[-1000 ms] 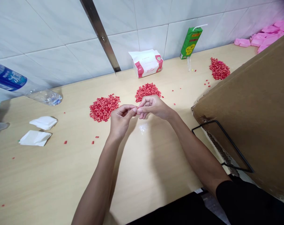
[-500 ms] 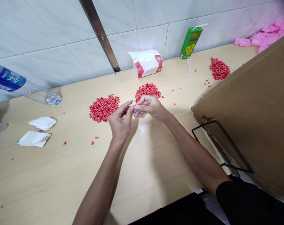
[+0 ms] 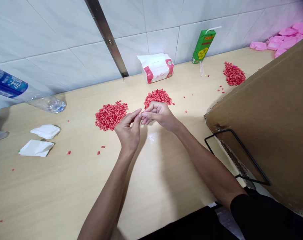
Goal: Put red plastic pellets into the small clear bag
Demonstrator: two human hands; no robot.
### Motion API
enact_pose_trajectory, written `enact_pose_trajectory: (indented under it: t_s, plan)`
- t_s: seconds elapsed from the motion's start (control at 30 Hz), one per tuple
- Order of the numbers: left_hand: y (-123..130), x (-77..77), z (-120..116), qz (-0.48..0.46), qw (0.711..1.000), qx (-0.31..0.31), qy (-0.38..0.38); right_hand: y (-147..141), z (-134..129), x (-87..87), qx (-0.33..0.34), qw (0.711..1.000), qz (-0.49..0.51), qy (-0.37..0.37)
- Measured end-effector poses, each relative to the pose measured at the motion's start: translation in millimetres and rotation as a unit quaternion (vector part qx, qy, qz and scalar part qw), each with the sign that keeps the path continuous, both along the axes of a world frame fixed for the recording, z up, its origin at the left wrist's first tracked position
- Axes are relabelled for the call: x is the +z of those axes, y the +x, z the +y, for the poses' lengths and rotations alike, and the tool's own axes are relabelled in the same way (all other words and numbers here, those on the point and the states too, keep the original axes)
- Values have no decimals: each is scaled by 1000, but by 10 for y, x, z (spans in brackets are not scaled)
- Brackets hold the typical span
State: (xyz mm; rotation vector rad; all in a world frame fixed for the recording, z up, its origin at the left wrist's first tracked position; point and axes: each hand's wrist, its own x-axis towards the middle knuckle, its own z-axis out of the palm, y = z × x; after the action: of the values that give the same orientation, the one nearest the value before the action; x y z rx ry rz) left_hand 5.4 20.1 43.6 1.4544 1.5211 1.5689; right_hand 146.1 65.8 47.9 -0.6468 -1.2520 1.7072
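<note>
My left hand (image 3: 129,128) and my right hand (image 3: 159,115) meet at the fingertips above the table (image 3: 146,186). Thumb and forefinger of each hand are pinched close together. Whatever sits between them is too small and too covered to make out. Just left of my left hand lies a heap of small red plastic pieces (image 3: 109,116). Behind my right hand is a second red heap (image 3: 157,96), its front edge partly covered by the fingers. A few loose red pieces (image 3: 98,152) lie to the left of my left forearm.
A cardboard box (image 3: 263,116) with a black wire handle (image 3: 251,156) stands close on the right. Along the wall are a tissue pack (image 3: 157,68), a green drink carton (image 3: 203,46), a third red heap (image 3: 233,74) and pink pieces (image 3: 278,41). Leftward lie a bottle (image 3: 46,101) and folded tissues (image 3: 36,148).
My left thumb and forefinger have drawn closer together at the tips. The right hand has shifted very slightly left. Everything on the table stays where it was.
</note>
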Motion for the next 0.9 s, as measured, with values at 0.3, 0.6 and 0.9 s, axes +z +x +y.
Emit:
enact_pose_trajectory:
  t_s: [0.3,0.6,0.9]
  plan:
    - [-1,5,16,-29,999,-12,15,-37,1,-32,-8,1000,21,6]
    - [-12,-10,47,-82,996,-30,-1,-45,-15,20,-16,1000,11,2]
    - [-19,-12,53,-86,996,-39,-5,-33,-15,30,-18,1000,0,8]
